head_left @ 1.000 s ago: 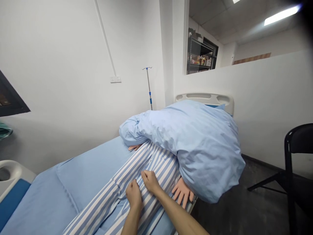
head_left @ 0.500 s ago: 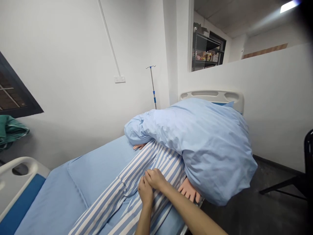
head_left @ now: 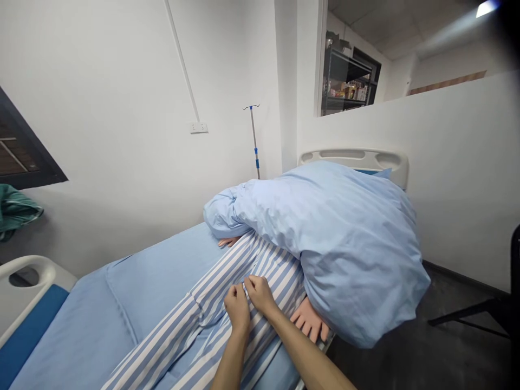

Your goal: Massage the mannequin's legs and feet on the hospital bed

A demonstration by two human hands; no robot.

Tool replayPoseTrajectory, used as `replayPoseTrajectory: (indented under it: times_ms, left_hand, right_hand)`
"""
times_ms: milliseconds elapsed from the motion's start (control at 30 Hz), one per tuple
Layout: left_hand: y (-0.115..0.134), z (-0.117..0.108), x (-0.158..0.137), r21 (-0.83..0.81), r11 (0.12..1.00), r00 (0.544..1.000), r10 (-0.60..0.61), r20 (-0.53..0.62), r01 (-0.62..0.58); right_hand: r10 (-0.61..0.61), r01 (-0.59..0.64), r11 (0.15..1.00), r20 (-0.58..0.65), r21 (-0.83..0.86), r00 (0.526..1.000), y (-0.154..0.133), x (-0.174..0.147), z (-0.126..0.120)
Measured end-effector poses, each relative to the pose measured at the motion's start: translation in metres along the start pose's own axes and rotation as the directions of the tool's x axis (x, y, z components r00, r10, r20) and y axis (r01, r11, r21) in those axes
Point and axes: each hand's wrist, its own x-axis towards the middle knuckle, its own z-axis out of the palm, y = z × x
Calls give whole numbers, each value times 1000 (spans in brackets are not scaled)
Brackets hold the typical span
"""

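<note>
My left hand (head_left: pixel 238 307) and my right hand (head_left: pixel 260 294) are side by side over the upper legs of blue-and-white striped trousers (head_left: pixel 211 287). Both have their fingers curled in, with a small gap between them. Whatever they pinch, if anything, is hidden by the fingers. The trousers are on a figure lying on the bed, whose stiff, spread hand (head_left: pixel 311 319) looks like a manikin's. Its other hand (head_left: pixel 228 241) pokes out at the far side. A bunched light blue quilt (head_left: pixel 345 233) covers the upper body and head end.
The bed's blue sheet (head_left: pixel 150 281) runs between a headboard (head_left: pixel 396 160) and a footboard (head_left: pixel 52 273). Behind the bed stands an IV pole (head_left: pixel 255 141) by the wall. Green cloth (head_left: pixel 16 211) hangs at left, and a black chair (head_left: pixel 487 309) stands at right.
My two hands, touching before, have come slightly apart, the left one shifting left. The view has moved a little; quilt and figure look unchanged.
</note>
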Motion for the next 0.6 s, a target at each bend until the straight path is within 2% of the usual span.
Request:
replayPoseTrajectory:
  times_ms: [67,267,467,600]
  left_hand:
    - [-1,7,0,-37,999,1000,-10,-29,9]
    - [-7,10,-7,116,992,997,51,51,-57]
    - [-4,7,-9,137,984,991,108,78,-118]
    - [-2,13,-12,169,980,994,93,64,-103]
  right_hand:
    - [4,-4,1000,2,13,1000,2,0,1]
    - [29,-30,999,40,23,999,3,-1,1]
    - [-148,182,972,213,-151,966,-3,14,-19]
    - [-115,149,973,187,-179,976,9,23,-23]
